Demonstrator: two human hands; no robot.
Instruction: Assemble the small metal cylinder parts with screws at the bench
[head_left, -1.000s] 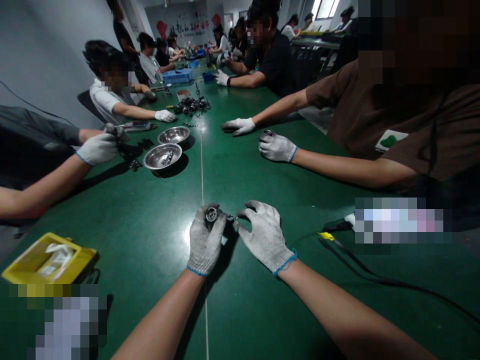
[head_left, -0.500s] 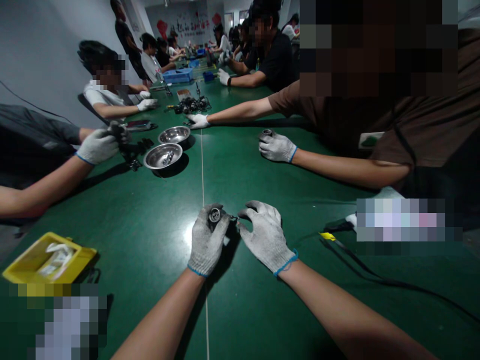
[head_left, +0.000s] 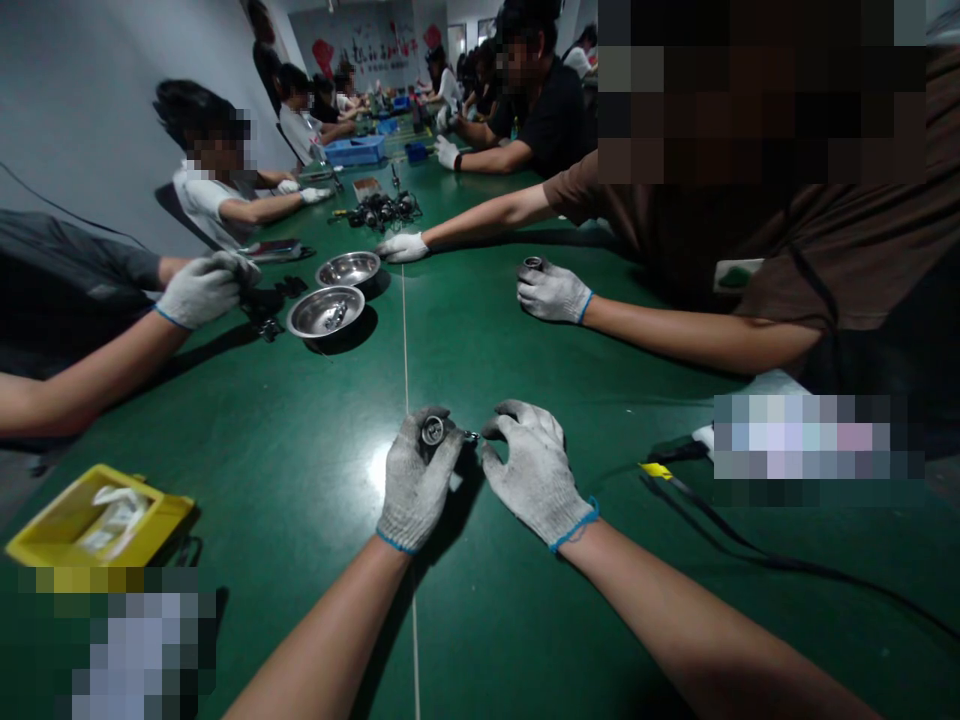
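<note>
My left hand (head_left: pixel 415 485), in a grey-white knit glove with a blue cuff, is closed around a dark cylindrical part (head_left: pixel 433 431) whose round, metal-rimmed end faces up. From its thumb side a small metal piece (head_left: pixel 471 436) juts out to the right. Beside that piece is my right hand (head_left: pixel 531 470), gloved alike, its thumb and forefinger curved with a gap between them. Its fingertips are very close to the metal piece; contact is too small to make out. Both hands are above the green table (head_left: pixel 300 620).
Two steel bowls (head_left: pixel 326 316) stand ahead, the nearer holding small metal parts. A yellow bin (head_left: pixel 97 515) is at left, a black cable with a yellow tag (head_left: pixel 655 470) at right. Co-workers' gloved hands (head_left: pixel 553 291) are around the table, one holding a similar part. Dark parts (head_left: pixel 386 208) lie piled farther back.
My hands have shifted very slightly right, and the right fingertips are a little closer together. A co-worker's outstretched hand beside the bowls has moved slightly right.
</note>
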